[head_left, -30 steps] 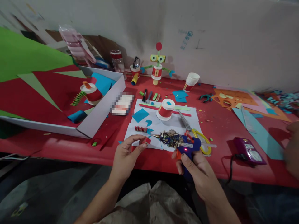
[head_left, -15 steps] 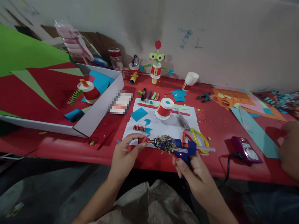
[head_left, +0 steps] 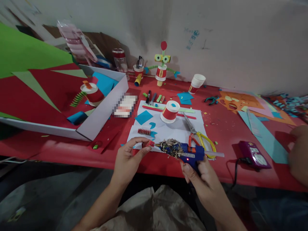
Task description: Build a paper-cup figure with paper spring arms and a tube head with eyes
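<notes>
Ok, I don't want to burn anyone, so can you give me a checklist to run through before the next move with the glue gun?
1. Folded red paper gripped: ok, pinched in the left hand.
2. Glue gun in hand: ok, the right hand holds it, red light lit.
3. Glue stick loaded: ok, a clear stick sticks out of the back.
4. Nozzle well away from fingers: not ok, it is at the paper, close to the left fingertips.
5. Barrel clean: not ok, shredded scraps cling to it.
6. Glue on the paper: cannot tell, too small to see.
</notes>
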`<state>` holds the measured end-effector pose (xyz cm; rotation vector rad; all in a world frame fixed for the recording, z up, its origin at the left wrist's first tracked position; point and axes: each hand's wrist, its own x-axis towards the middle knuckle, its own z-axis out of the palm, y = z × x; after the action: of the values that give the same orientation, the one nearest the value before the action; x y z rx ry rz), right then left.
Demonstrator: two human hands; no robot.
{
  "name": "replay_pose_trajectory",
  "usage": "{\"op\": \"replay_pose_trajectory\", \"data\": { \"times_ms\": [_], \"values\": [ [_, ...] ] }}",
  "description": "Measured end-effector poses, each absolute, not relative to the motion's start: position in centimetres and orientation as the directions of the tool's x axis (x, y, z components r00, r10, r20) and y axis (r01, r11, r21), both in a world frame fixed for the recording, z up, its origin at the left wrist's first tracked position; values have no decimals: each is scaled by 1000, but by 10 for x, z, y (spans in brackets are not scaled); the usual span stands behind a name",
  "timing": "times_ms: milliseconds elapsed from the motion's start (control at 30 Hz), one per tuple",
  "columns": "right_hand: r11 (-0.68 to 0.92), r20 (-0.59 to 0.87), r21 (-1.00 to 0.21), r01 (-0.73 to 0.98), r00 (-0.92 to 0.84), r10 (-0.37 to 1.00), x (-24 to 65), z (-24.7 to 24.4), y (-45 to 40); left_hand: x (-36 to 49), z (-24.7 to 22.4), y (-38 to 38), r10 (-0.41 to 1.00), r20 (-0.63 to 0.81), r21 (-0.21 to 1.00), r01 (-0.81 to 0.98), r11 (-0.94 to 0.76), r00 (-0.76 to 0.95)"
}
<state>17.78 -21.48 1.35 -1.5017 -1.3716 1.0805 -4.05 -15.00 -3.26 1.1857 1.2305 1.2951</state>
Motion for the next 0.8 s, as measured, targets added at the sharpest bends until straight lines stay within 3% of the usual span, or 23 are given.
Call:
{"op": "replay_pose_trajectory", "data": {
  "times_ms": [200,367,400,467,567,700,767,800],
  "values": [
    [-76,-69,-942,326,31,997,187,23,-200,-42,-33,-149,992,-16,986,-167,-4,-121],
    [-236,-154,-954,185,373,915,250,26,-148,-52,-28,-142,966,-67,940,-341,-24,-251],
    [-288,-152,-925,249,453,878,267,25,-134,-56,-27,-141,958,-71,934,-355,-34,-277],
    [-451,-129,-747,488,559,819,297,21,-109,-63,-25,-138,945,-77,931,-361,-46,-319],
    [-528,-98,-601,600,600,794,326,16,-86,-71,-27,-135,930,-58,937,-341,-75,-363],
    [-544,17,-428,722,608,794,323,16,-92,-73,-36,-131,935,-42,932,-352,-90,-352],
    [-466,130,-346,815,533,836,298,19,-103,-72,-41,-130,940,-55,933,-351,-72,-338],
    [-346,218,-272,898,408,887,280,22,-107,-72,-43,-129,940,-56,936,-345,-68,-336]
  ]
}}
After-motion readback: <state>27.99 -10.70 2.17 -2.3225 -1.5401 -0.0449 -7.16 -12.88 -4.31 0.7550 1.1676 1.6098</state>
